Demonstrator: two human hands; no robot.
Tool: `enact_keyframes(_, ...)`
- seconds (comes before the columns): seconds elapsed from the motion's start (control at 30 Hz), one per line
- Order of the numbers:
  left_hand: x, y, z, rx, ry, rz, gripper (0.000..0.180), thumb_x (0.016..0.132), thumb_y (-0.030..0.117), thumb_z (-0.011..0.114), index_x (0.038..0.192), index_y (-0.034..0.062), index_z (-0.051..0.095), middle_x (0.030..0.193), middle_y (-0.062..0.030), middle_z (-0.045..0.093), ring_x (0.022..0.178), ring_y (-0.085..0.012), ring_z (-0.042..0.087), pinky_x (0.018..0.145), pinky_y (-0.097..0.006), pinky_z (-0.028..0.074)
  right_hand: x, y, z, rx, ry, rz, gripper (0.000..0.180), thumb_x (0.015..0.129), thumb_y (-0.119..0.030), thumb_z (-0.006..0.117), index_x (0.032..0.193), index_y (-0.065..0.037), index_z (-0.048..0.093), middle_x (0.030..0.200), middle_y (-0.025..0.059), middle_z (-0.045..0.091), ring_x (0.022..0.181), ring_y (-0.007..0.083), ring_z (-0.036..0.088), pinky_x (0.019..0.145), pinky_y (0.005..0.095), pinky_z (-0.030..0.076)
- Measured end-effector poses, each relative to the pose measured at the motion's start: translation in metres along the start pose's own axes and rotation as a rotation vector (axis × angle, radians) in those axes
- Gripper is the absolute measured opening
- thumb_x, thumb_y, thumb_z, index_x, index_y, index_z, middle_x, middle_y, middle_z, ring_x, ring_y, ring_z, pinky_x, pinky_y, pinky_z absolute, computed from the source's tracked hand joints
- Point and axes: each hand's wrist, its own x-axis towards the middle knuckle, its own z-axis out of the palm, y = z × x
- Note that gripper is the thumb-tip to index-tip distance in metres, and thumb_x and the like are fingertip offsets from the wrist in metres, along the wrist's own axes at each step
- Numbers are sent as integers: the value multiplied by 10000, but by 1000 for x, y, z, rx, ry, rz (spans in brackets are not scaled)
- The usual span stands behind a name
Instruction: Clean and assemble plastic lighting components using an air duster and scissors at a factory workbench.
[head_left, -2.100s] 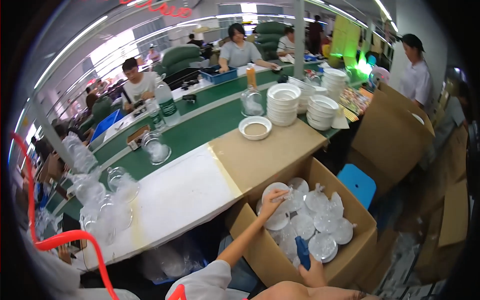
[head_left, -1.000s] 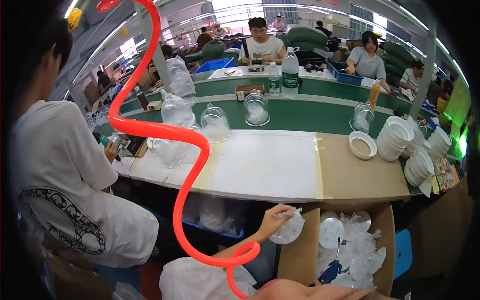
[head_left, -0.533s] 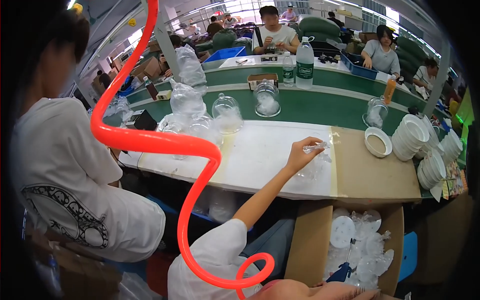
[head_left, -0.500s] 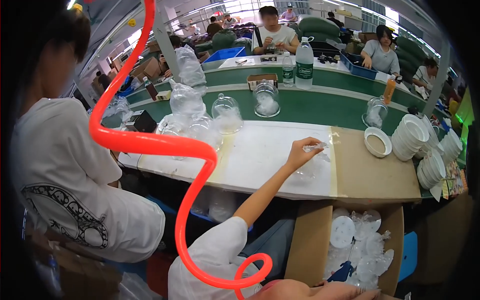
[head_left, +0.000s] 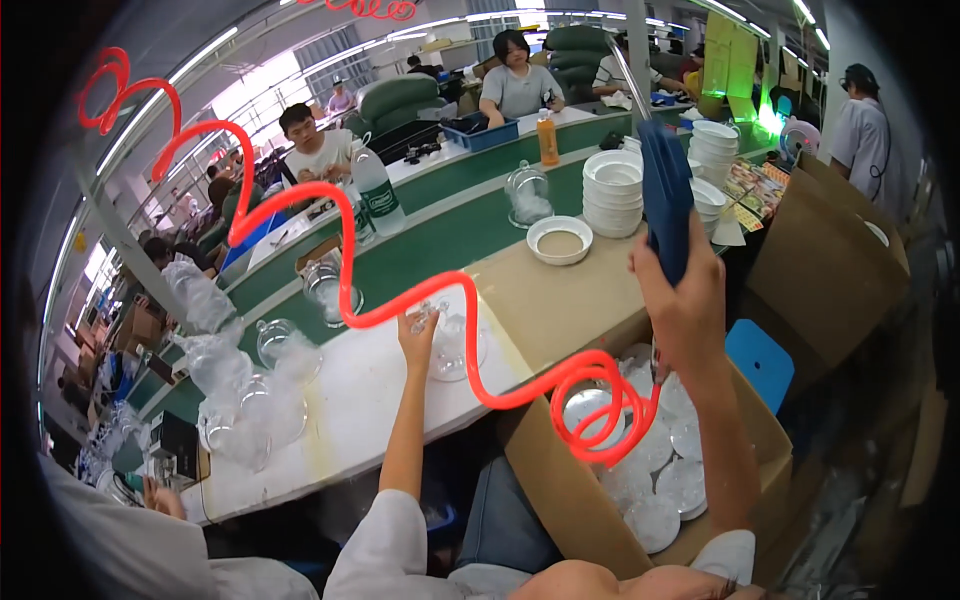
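Note:
My left hand (head_left: 416,342) is closed on the knob of a clear dome (head_left: 456,348), which is over the white part of the table. My right hand (head_left: 688,305) is raised at the right and wrapped round a blue air blow gun (head_left: 668,195). Its metal nozzle points up and away. A red coiled hose (head_left: 410,310) crosses the view in front of the table and curls near the gun's lower end, partly covering the dome. Below my right forearm stands an open cardboard box (head_left: 555,490) with clear round pieces inside.
Several clear domes (head_left: 275,345) and cloudy plastic bags stand along the table's left. A white ring-shaped base (head_left: 559,241) lies near stacked white bases (head_left: 612,195). A blue stool (head_left: 760,362) is beside the box. A co-worker's hand (head_left: 162,497) shows at lower left; others sit across.
The view has turned to the right. My right hand has lifted the blow gun from low over the box to above the table's right side. My left hand still holds the dome.

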Motion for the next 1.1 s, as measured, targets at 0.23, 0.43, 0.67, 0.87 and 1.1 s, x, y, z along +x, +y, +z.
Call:
enact_keyframes(0.23, -23, 41, -14, 192, 202, 184, 650, 761, 65, 630, 1316, 9, 296, 1308, -172, 372, 1202, -298, 384, 950, -403, 339, 4, -29, 6, -56, -121, -59, 169, 813, -87, 531, 945, 19, 516, 666, 63, 563, 579, 110, 540, 537, 259, 434)
enact_keyframes(0.43, -86, 84, 2, 264, 47, 290, 568, 742, 0, 560, 1260, -43, 328, 1239, -190, 420, 1148, -312, 404, 920, -372, 341, -45, -26, -9, -76, -232, 15, 428, 727, -49, 558, 1140, -25, 452, 682, 203, 562, 616, 372, 588, 553, 410, 455)
enact_keyframes(0.67, -213, 103, 92, 207, -666, 507, 471, 685, 78, 573, 1140, -7, 486, 1209, -219, 447, 1170, -391, 388, 964, -481, 318, -199, 50, -14, -359, -770, 430, 470, 717, -192, 576, 1153, -53, 473, 721, 221, 594, 690, 420, 578, 624, 500, 458)
enact_keyframes(0.87, -274, 68, 117, 326, -833, 654, 463, 768, 150, 552, 1217, 81, 460, 1198, -146, 493, 1212, -274, 397, 998, -467, 289, -313, 63, -54, -324, -694, 794, 449, 721, -198, 562, 1123, -13, 488, 740, 239, 595, 702, 430, 575, 627, 495, 443)
enact_keyframes(1.1, -276, 75, 118, 450, -1138, 601, 357, 804, 270, 551, 1110, 86, 544, 1151, -110, 542, 1160, -294, 435, 991, -478, 295, -351, 61, -41, -226, -423, 1003, 411, 732, -175, 568, 1092, 15, 511, 730, 240, 590, 699, 403, 592, 626, 448, 458)
